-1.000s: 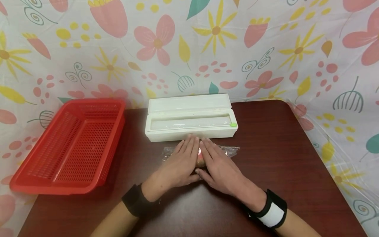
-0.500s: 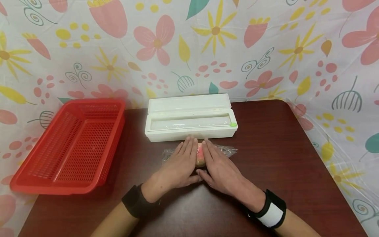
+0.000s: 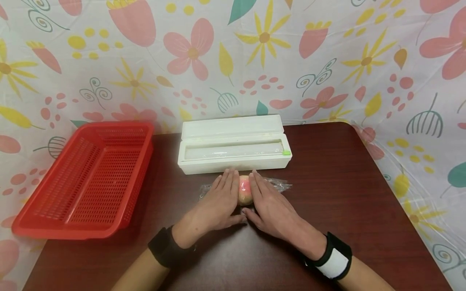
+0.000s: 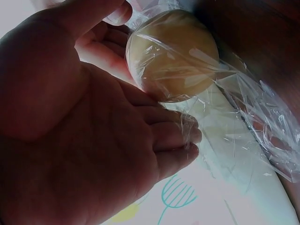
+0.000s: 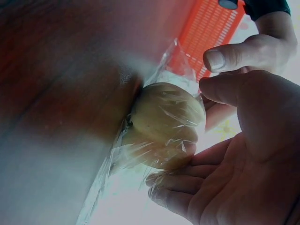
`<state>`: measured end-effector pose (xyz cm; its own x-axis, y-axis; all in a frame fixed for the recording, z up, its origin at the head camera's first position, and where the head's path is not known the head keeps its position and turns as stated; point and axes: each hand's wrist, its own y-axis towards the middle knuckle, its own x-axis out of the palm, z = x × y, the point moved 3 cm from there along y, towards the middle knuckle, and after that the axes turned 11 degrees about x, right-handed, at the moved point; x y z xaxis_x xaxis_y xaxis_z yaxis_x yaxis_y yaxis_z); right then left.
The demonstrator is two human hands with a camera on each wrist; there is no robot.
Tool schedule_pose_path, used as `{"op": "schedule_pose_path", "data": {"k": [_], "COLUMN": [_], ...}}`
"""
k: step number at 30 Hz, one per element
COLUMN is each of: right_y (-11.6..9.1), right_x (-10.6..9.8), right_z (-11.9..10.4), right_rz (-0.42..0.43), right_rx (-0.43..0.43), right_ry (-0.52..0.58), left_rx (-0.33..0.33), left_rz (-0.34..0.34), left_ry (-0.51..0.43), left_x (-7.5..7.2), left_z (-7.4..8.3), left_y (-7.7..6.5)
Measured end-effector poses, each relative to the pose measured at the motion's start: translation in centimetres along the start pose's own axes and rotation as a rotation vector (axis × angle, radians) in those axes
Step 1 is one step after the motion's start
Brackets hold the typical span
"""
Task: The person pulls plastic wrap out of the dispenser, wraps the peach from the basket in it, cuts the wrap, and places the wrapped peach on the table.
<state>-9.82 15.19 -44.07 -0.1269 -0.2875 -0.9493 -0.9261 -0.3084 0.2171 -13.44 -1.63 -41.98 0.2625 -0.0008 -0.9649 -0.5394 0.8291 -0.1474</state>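
A bundle of round yellowish things (image 3: 244,193) with a pink patch on top lies under clear cling film (image 3: 279,184), between my hands. Two rounded pale forms (image 5: 166,115) show through the film in the right wrist view. My left hand (image 3: 214,204) lies along the bundle's left side, fingers straight and together. On the other side my right hand (image 3: 271,204) mirrors it, with straight fingers. Both thumbs point inward at the near side, tips close together. In the left wrist view one smooth round end (image 4: 173,56) bulges under film, and loose film trails beside it.
Right behind the hands stands a white box (image 3: 234,165), lid raised, with a roll of cling film (image 3: 233,150) and a green slider (image 3: 287,152). A red plastic basket (image 3: 125,210) stands at the left of the dark table (image 3: 346,194). A flowered cloth (image 3: 233,60) hangs behind.
My left hand has shifted slightly left, and the gap between the hands has widened. More of the pink-topped bundle shows. The right hand stays nearly where it was.
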Motion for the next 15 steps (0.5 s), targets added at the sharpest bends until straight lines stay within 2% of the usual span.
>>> {"op": "schedule_pose_path", "data": {"k": [7,15], "right_y": [0.2,0.8], "right_x": [-0.2,-1.1], "right_z": [0.2,0.8], "right_rz": [-0.020,0.010], "right_rx": [0.006,0.048], "right_ry": [0.014,0.098], "left_rx": [-0.024,-0.001], "left_rz": [-0.042,-0.030], "left_ry": [-0.020,-0.008], "left_x": [-0.3,-0.8], "left_z": [-0.4,-0.8], "left_y": [-0.3,-0.6]}}
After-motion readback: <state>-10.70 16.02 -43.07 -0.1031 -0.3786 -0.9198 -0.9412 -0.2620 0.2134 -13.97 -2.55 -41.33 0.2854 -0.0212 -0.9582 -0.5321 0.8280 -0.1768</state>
